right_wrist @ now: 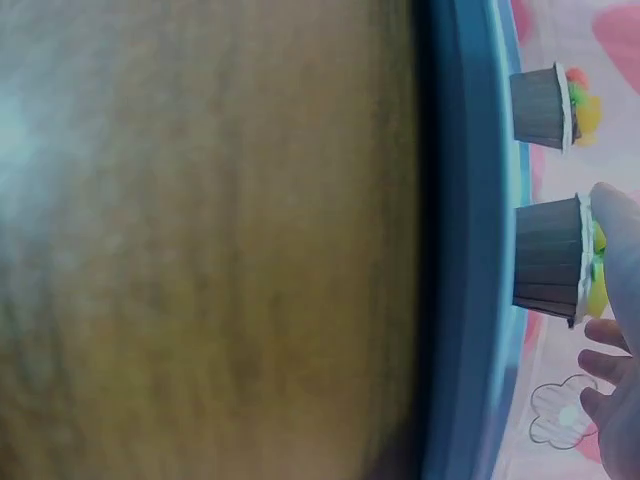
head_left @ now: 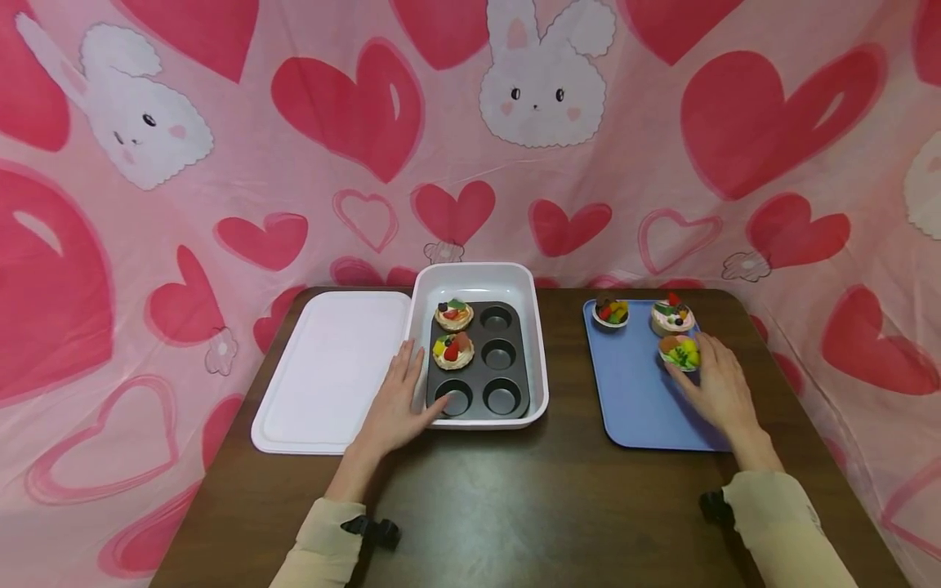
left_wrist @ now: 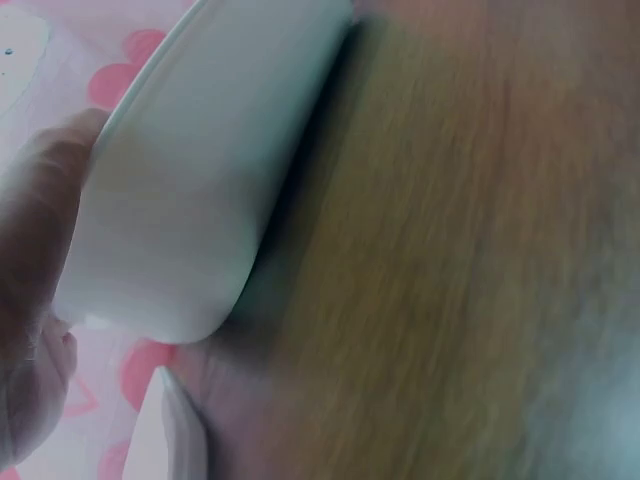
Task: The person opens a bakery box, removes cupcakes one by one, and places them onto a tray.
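Apart, right hand (head_left: 719,388) at fruit cupcake (head_left: 680,353), left hand (head_left: 397,404) on white bin (head_left: 474,282)

The muffin pan (head_left: 476,359) looks metal, the table (head_left: 529,506) glossy wood

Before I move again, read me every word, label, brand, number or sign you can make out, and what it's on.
None: no text can be read in any view.
Backdrop: only drawings show, no lettering.
Tub, pan, lid, blue tray, tarts: no writing shows.
Wrist devices: too small and dark to tell whether they carry marks.
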The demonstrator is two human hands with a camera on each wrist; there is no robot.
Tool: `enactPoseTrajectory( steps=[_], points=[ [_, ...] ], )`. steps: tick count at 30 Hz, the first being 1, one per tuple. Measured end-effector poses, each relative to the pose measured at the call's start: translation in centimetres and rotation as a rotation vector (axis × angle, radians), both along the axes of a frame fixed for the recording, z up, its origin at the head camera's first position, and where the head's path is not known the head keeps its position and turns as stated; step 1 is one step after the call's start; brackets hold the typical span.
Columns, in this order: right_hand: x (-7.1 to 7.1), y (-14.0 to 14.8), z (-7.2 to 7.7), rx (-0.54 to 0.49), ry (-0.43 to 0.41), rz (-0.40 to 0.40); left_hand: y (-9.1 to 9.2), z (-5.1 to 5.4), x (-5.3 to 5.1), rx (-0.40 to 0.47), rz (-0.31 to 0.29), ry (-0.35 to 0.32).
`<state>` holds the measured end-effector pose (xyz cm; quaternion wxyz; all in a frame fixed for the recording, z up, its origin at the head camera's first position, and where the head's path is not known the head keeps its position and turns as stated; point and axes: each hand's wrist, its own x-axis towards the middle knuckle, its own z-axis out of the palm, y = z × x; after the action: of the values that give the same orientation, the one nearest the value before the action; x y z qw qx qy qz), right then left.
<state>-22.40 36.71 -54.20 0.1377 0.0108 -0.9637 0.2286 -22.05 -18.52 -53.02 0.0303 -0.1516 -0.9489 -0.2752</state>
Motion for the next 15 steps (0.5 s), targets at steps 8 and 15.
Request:
enactPoseTrajectory(
  steps=[8,15],
  points=[
    [-0.8,-1.4,1.3,0.003,0.133,0.049,-1.4,0.2,1.3,-0.059,0.009,-0.020],
    [-3.1,-5.3,2.1,-0.013,0.305,0.164,-1.7,0.2,2.4,-0.123,-0.006,-0.015]
  ],
)
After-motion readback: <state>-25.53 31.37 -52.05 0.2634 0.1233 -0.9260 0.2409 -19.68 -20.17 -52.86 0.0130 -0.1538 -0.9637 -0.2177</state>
